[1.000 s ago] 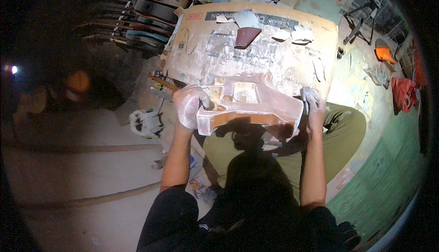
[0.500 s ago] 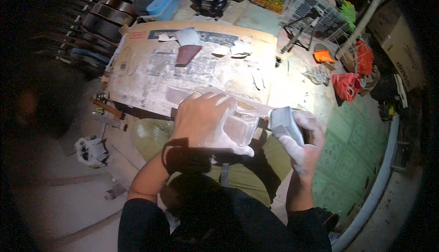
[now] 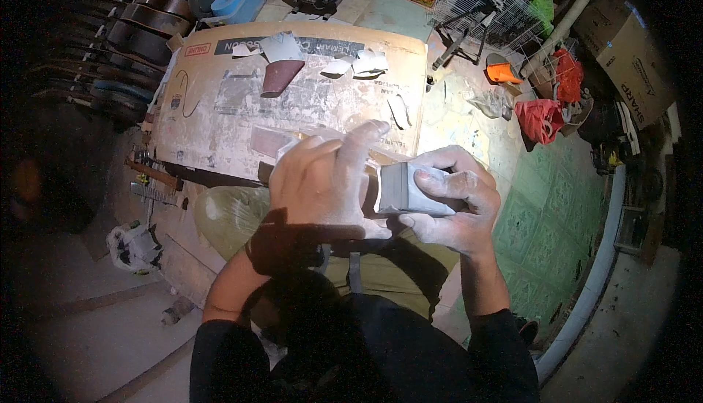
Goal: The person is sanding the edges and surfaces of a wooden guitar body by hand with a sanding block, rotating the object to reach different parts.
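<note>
My left hand (image 3: 311,183), dusted white, is wrapped over a dusty wooden piece (image 3: 272,142), its index finger raised. Most of the piece is hidden under this hand; one flat end shows beyond the knuckles. In my right hand (image 3: 465,205) is a grey block (image 3: 395,187) that looks wrapped in sandpaper, gripped between thumb and fingers. The block sits close beside my left hand's fingers, over the right part of the piece; I cannot tell whether it touches the wood. Both hands are above my lap, at the near edge of a dusty cardboard-covered surface (image 3: 234,132).
On the cardboard lie a dark red sandpaper piece (image 3: 282,79), torn pale sheets (image 3: 366,63) and a thin curved strip (image 3: 400,112). Several guitars (image 3: 154,22) are racked at the left. Beyond stand a blue tub (image 3: 242,0) and a wire cage (image 3: 480,8). A red bag (image 3: 539,120) lies right.
My right hand has brought the grey block leftward, next to my left hand, and turned it. My left index finger has lifted. The whole view has shifted slightly.
</note>
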Tool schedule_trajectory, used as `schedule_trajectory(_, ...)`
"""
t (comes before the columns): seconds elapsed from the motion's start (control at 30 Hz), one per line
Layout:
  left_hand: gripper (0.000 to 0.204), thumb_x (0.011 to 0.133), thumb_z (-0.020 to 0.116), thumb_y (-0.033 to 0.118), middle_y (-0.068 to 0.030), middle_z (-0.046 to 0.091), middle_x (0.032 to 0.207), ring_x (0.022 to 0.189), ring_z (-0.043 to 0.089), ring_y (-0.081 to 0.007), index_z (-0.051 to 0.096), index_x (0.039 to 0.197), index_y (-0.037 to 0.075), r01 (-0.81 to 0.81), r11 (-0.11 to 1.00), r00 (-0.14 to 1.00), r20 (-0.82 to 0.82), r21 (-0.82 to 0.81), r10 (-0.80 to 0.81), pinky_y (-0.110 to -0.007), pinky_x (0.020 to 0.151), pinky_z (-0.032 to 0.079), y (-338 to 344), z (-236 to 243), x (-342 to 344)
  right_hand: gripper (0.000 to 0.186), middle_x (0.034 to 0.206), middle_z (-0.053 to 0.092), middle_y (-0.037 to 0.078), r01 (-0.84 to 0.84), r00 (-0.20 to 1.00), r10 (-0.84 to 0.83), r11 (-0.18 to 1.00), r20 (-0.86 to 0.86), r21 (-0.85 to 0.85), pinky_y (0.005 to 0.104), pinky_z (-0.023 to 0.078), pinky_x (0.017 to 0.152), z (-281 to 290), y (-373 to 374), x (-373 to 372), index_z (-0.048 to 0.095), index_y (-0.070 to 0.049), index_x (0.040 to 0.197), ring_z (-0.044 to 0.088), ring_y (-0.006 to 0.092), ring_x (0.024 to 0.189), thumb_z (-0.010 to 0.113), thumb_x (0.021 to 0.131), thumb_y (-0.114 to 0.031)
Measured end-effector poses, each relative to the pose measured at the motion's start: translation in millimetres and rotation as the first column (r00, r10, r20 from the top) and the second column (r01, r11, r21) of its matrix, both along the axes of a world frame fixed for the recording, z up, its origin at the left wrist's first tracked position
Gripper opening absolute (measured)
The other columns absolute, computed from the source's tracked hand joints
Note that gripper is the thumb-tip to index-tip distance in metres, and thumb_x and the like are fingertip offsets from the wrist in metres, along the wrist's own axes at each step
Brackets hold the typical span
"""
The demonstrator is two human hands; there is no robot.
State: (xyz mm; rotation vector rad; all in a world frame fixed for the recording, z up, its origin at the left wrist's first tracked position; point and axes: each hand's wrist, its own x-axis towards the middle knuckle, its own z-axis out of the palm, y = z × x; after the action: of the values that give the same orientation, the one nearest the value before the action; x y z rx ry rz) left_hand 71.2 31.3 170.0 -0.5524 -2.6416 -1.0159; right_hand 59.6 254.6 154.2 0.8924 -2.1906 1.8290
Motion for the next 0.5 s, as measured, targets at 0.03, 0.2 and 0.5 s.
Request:
schedule_trajectory(0.03,0.088,0.053,0.088,0.036,-0.0092,0.067,0.079,0.072,0.066,-0.0280,0.055,0.129,0.007,-0.002,0.999,1.000,-0.028,0.035,0.003,-0.038,0.073,0.050,-0.5,-3.2,-1.0,0.051,0.103,0.069,0.014,-0.021,0.998,0.021,1.000,-0.052,0.002,0.0320,0.055,0.077,-0.3,-1.8,0.7,0.072,-0.006,0.104,0.069,0.0239,0.091,0.091,0.058,-0.010)
schedule_trajectory(0.2,0.093,0.048,0.089,0.038,-0.0088,0.066,0.076,0.069,0.064,-0.0278,0.055,0.130,0.008,0.028,0.993,0.999,0.046,-0.119,-0.023,-0.039,0.069,0.049,3.8,8.6,4.9,0.051,0.100,0.068,0.017,-0.027,0.990,0.019,0.998,-0.137,-0.054,0.0329,0.054,0.073,-6.7,-0.8,4.9,0.069,-0.008,0.104,0.069,0.0254,0.088,0.093,0.059,-0.012)
schedule_trajectory(0.5,0.078,0.057,0.086,0.037,-0.0088,0.067,0.079,0.070,0.064,-0.0265,0.061,0.124,0.006,0.005,0.998,0.994,-0.109,-0.069,-0.013,-0.038,0.067,0.049,-0.4,-1.8,-4.7,0.049,0.098,0.069,0.014,0.267,0.963,-0.264,0.960,-0.048,0.086,0.0339,0.056,0.076,-25.7,40.1,24.7,0.069,-0.001,0.105,0.069,0.0241,0.086,0.091,0.063,-0.010)
